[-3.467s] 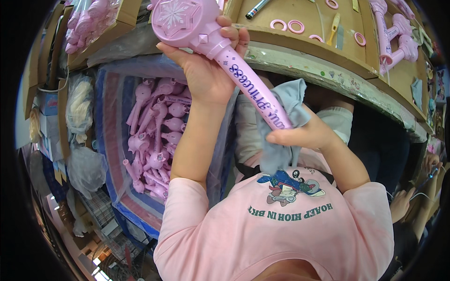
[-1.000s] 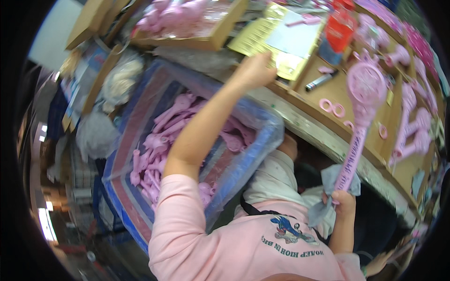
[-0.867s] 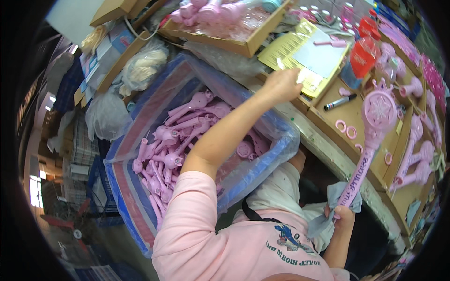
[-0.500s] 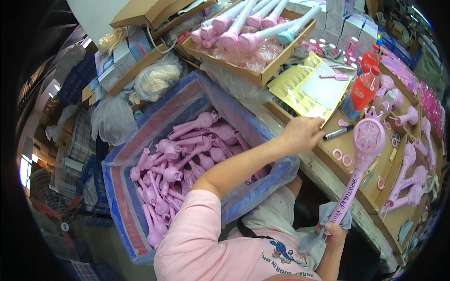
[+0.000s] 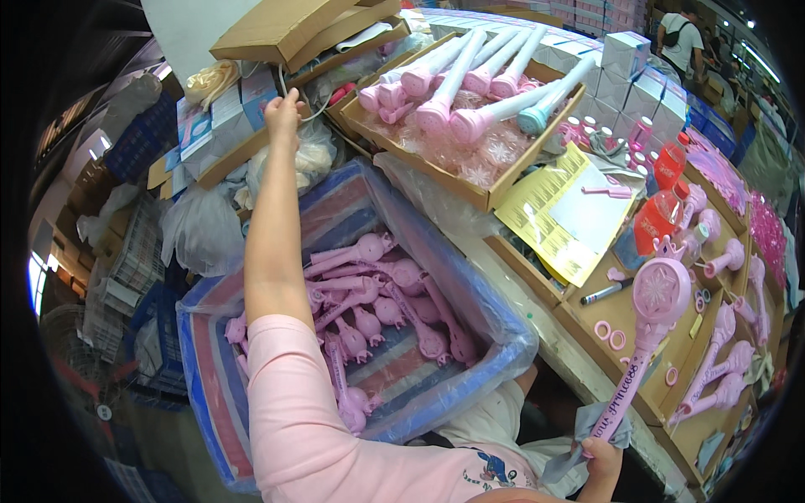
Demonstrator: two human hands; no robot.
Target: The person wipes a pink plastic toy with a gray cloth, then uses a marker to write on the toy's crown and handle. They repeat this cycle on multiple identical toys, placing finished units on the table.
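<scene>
Head view: right grip point(image 5: 602, 461) holds pink wand point(image 5: 644, 343).

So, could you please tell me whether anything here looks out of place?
One thing: in the upper cardboard box, a teal-ended stick lies among pink-ended ones, so its colour looks odd. The pink wand in the right hand shows no visible damage, and I see no obvious spill.

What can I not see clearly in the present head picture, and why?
Head view:
Held wand, gripped part: hidden by right hand.
Wand pile, part: hidden behind left forearm.
Pink shirt: cut off by lower edge.
Whether left hand grips the white cord: too small to tell.
</scene>
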